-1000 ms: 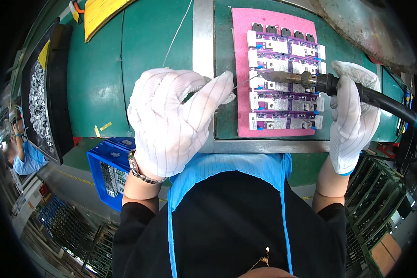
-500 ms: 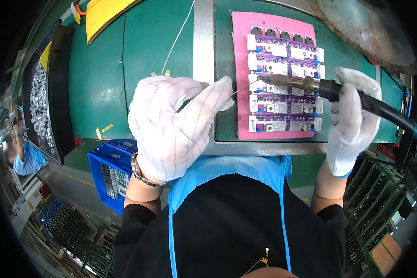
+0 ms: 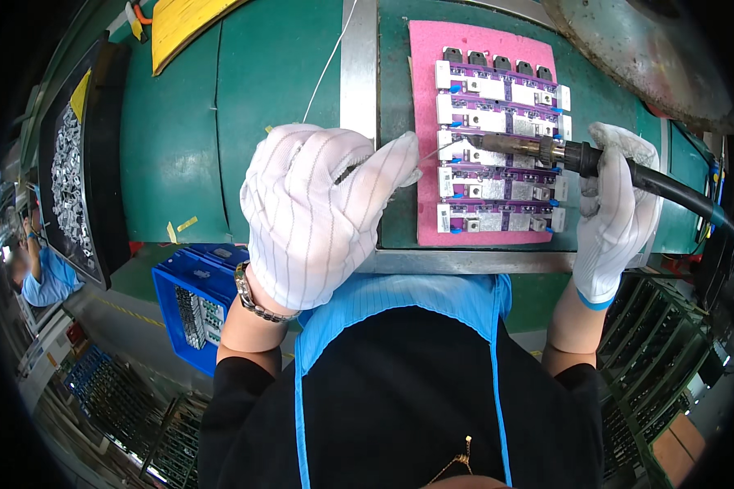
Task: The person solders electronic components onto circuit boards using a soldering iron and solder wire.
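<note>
Soldering iron tip and solder wire meet over the purple boards on the pink mat.

I see my left hand [image 3: 322, 213], in a white striped glove, curled with thumb and forefinger pinching a thin solder wire [image 3: 435, 150] that runs right to the boards. My right hand [image 3: 617, 213], also gloved, is closed around the black handle of the soldering iron [image 3: 546, 150], which lies level, tip pointing left, over the middle row of the purple circuit boards [image 3: 497, 140]. These boards sit in rows on a pink mat [image 3: 422, 98] inside a metal frame [image 3: 359, 81] on the green bench [image 3: 220, 122]. Wire end and iron tip are touching or nearly so (too fine to tell). A blue crate [image 3: 189, 289] stands below the bench edge, at my left.
</note>
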Demonstrator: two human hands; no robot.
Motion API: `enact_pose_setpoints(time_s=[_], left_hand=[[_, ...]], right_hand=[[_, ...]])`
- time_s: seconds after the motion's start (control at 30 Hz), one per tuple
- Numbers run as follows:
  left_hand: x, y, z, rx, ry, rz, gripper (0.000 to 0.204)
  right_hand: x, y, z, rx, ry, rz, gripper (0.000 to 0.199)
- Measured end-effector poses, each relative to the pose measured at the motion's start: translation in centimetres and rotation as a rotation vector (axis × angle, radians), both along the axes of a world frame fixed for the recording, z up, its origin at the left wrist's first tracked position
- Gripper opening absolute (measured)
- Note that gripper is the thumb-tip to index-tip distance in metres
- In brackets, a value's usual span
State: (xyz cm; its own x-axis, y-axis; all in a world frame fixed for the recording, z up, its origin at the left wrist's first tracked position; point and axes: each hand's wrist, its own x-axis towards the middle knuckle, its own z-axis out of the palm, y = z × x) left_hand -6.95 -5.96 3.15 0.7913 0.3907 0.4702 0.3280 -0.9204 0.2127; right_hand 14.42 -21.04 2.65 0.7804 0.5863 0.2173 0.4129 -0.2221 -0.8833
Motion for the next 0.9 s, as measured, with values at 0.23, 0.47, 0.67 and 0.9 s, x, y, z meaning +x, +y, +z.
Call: enact_pose_setpoints(time_s=[0.23,0.47,0.67,0.9], left_hand=[[0.0,0.0,-0.3,-0.019,-0.017,-0.02,0.043],[0.3,0.0,-0.7,-0.03,-0.02,-0.02,0.042],[0.5,-0.2,0.2,-0.128,-0.012,-0.008,0.034],[-0.1,-0.3,0.6,-0.17,-0.091,0.077,0.024]], right_hand=[[2.7,-1.9,-1.9,-0.257,-1.022,0.205,0.036],[1.9,-2.3,-2.3,-0.196,-0.705,0.173,0.045],[2.3,-2.2,-2.1,-0.282,-0.946,0.17,0.046],[1.4,-2.5,-2.2,-0.147,-0.359,0.127,0.038]])
